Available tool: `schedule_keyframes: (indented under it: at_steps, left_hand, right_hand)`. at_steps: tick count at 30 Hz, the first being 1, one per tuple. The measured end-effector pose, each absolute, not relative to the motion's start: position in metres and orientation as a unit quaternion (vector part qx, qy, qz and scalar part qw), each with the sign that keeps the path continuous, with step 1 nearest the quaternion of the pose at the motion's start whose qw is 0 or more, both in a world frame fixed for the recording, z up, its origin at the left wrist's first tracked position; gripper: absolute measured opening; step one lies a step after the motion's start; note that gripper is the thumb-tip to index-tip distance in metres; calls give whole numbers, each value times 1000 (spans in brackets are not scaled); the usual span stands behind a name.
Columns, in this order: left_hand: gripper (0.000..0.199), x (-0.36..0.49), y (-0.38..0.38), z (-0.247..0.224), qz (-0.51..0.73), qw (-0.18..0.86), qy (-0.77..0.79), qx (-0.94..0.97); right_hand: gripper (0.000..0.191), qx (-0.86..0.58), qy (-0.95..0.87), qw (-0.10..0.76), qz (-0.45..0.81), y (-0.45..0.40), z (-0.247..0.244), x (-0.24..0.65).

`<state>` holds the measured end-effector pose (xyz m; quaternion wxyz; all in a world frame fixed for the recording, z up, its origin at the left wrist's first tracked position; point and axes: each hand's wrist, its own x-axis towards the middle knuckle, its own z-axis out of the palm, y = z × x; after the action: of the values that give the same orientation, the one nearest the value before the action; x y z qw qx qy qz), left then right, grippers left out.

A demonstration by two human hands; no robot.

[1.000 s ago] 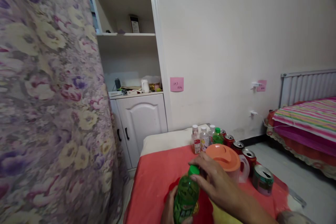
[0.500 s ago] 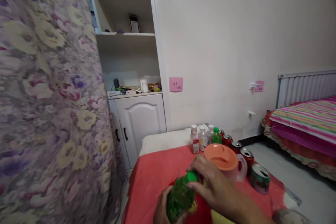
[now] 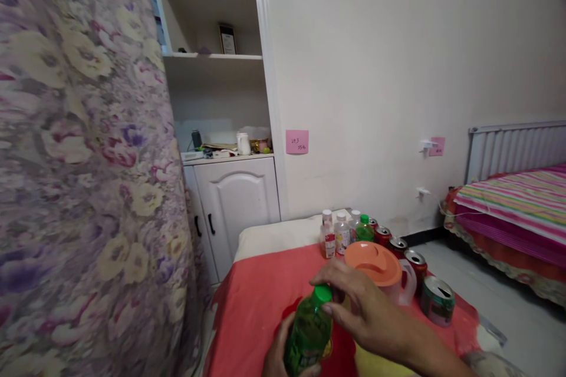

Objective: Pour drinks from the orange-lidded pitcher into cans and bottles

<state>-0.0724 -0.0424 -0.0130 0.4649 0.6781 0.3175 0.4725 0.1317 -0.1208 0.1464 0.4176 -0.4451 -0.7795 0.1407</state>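
Observation:
A green plastic bottle (image 3: 308, 330) with a green cap (image 3: 322, 293) stands nearly upright, leaning slightly right, at the bottom of the view. My left hand (image 3: 279, 349) is wrapped round its lower body, partly cut off by the frame edge. The thumb and fingers of my right hand (image 3: 354, 300) pinch the cap from the right side. Just behind the right hand is a clear pitcher with an orange lid (image 3: 374, 262) and a handle (image 3: 409, 283). Beneath the bottle lies something red, mostly hidden.
Small bottles (image 3: 342, 234) and another green bottle (image 3: 364, 228) line the table's back. Several opened cans (image 3: 437, 300) run down its right side. A red cloth (image 3: 252, 294) covers the table. A floral curtain (image 3: 88, 159) hangs left; a white cabinet (image 3: 243, 200) stands behind.
The bottle has become more upright and its label side has turned into view. Both hands keep their hold, with the right fingers slightly shifted on the cap.

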Motion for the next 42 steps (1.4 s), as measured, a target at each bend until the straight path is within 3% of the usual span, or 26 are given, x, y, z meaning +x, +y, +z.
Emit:
schedule_keyframes:
  at_steps: [3, 9, 13, 18, 23, 28, 33, 38, 42]
  left_hand:
    - [84, -73, -42, -14, 466, 475, 310, 679]
    - [88, -71, -42, -16, 452, 489, 303, 681]
    - [89, -70, -42, -16, 451, 488, 301, 684]
    - [88, -68, -42, -15, 446, 508, 282, 681]
    - [88, -67, -41, -18, 448, 494, 299, 682]
    - [87, -67, -40, -21, 448, 495, 292, 685]
    - [86, -67, -43, -16, 445, 498, 295, 683]
    - [86, -67, -45, -12, 442, 517, 284, 676]
    - [87, -67, -44, -14, 439, 514, 296, 675]
  right_hand:
    - [37, -428, -783, 425, 156, -120, 147, 132]
    - [26, -442, -772, 433, 146, -115, 144, 133]
    - [38, -424, -775, 432, 180, -114, 142, 135]
    - [25, -454, -762, 434, 158, -114, 143, 136]
    - [35, -426, -770, 439, 183, -115, 144, 136]
    - [22, -466, -750, 441, 159, -116, 143, 136]
    - [37, -420, -770, 443, 186, -117, 146, 137]
    - [28, -457, -749, 449, 171, -115, 141, 137]
    - [36, -425, -762, 454, 180, -117, 142, 137]
